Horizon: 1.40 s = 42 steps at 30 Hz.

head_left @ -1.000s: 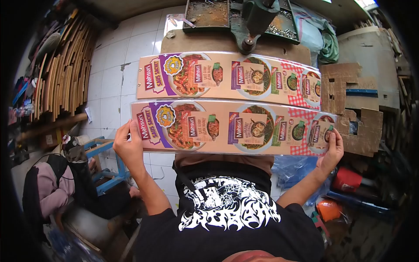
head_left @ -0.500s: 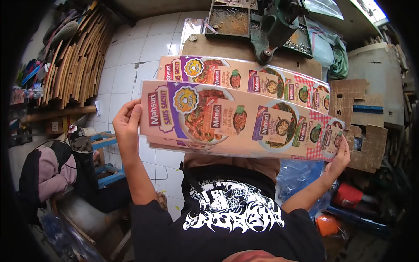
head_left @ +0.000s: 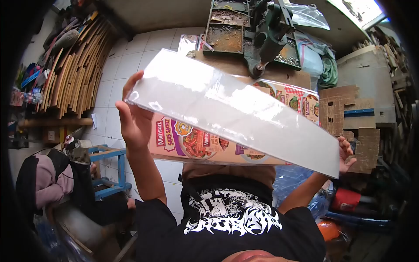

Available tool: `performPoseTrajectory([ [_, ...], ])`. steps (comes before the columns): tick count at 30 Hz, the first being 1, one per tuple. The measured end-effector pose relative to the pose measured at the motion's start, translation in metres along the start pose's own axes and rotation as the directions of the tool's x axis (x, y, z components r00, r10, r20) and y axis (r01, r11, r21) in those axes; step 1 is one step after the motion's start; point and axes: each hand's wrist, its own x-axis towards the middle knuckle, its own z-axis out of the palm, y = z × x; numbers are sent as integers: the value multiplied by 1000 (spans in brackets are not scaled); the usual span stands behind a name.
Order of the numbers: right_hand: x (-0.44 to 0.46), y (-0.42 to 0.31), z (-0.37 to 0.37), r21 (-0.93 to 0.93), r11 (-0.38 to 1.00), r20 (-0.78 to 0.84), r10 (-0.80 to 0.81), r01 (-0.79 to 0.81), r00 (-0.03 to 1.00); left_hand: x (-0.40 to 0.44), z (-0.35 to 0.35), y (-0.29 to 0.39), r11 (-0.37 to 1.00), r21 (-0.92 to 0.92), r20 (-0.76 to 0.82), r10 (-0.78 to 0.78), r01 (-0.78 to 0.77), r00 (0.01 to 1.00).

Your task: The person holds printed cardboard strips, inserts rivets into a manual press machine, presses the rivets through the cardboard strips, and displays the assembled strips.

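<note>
A long glossy panel (head_left: 235, 109) is held tilted in front of me with its plain white back up. My left hand (head_left: 136, 115) has its left end, with thumb and fingers on either side of the edge. My right hand (head_left: 344, 153) is at the panel's right end, fingers curled by the edge and partly hidden behind it. Beneath lies a printed food poster panel (head_left: 187, 142) with "Mahsuri" and "Saus Sachet" lettering and pictures of dishes. Part of another printed panel (head_left: 301, 102) shows behind the white one at the right.
A green hand press (head_left: 266, 43) stands at the back on a brown board, beside metal trays (head_left: 224, 39) of small parts. Upright wooden strips (head_left: 74, 70) lean at the left, above a blue frame (head_left: 109, 190). Cut cardboard (head_left: 366, 148) and plastic bags (head_left: 290, 179) are at the right.
The panel in my hands has been flipped from its printed face to its white back and is now tilted, left end higher. The printed panel beneath is more exposed at the lower left.
</note>
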Motion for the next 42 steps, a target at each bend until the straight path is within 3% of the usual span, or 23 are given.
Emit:
performPoseTrajectory([
  [1, -3, 1, -5, 106, 994, -52, -6, 12, 999, -7, 3, -4, 992, -119, 19, -35, 37, 999],
  [2, -7, 2, -10, 166, 984, -167, -42, 70, 985, -13, 9, -11, 995, -68, -83, -72, 67, 994],
  [5, -23, -9, -42, 105, 990, -32, -93, 96, 995, -27, 8, -37, 987, -8, -330, -151, 157, 932],
  [6, -25, -16, -41, 101, 990, -32, -98, 101, 995, -29, 11, -37, 977, -117, -380, -209, 177, 901],
  [8, -27, -33, -37, -92, 991, 98, 110, -101, 989, -34, 9, -40, 970, -159, -368, -232, 185, 900],
  [9, -24, -39, -35, -95, 991, 96, 102, -93, 990, -36, 9, -40, 962, -197, -362, -252, 191, 897],
  [10, -22, -46, -32, -236, 946, 4, 229, -222, 973, -36, 9, -38, 957, -210, -331, -263, 201, 906],
  [12, -19, -51, -14, -532, 751, -154, 369, -391, 917, -35, 12, -38, 948, -228, -301, -288, 225, 909],
  [13, -17, -47, 0, -531, 754, -155, 362, -386, 919, -34, 14, -38, 939, -245, -280, -309, 243, 909],
  [15, -11, -34, 29, -909, 257, -151, 534, -329, 832, -32, 25, -38, 919, -261, -206, -351, 295, 913],
  [16, -10, -24, 46, -941, 161, -127, 648, -298, 751, -31, 33, -39, 898, -273, -136, -391, 345, 910],
  [19, -22, 7, 80, -943, 74, -109, 853, -324, 510, -26, 60, -50, 817, -353, -35, -499, 456, 866],
  [21, -32, 20, 107, -926, -59, -225, 879, -374, 420, -23, 73, -60, 756, -354, 69, -565, 550, 822],
  [22, -39, 24, 111, -928, -61, -226, 878, -369, 422, -20, 81, -64, 729, -359, 101, -591, 583, 800],
  [24, -52, 33, 110, -940, 63, -107, 878, -334, 466, -6, 93, -70, 703, -366, 137, -607, 610, 783],
  [28, -68, 46, 106, -884, 105, -196, 803, -456, 563, 26, 105, -89, 706, -179, 142, -671, 685, 728],
  [29, -69, 49, 107, -884, 100, -199, 803, -456, 562, 31, 106, -99, 698, -87, 123, -701, 711, 703],
  [32, -67, 56, 107, -883, 52, -263, 768, -467, 583, 39, 105, -120, 663, -53, 150, -734, 747, 662],
  [35, -61, 63, 102, -946, 15, -208, 734, -323, 646, 46, 103, -133, 644, -35, 183, -747, 764, 639],
  [37, -56, 67, 99, -912, 74, -222, 737, -403, 638, 49, 101, -139, 657, -41, 219, -729, 752, 649],
  [42, -41, 78, 91, -890, 47, -277, 735, -454, 619, 51, 96, -144, 655, -51, 326, -702, 754, 633],
])
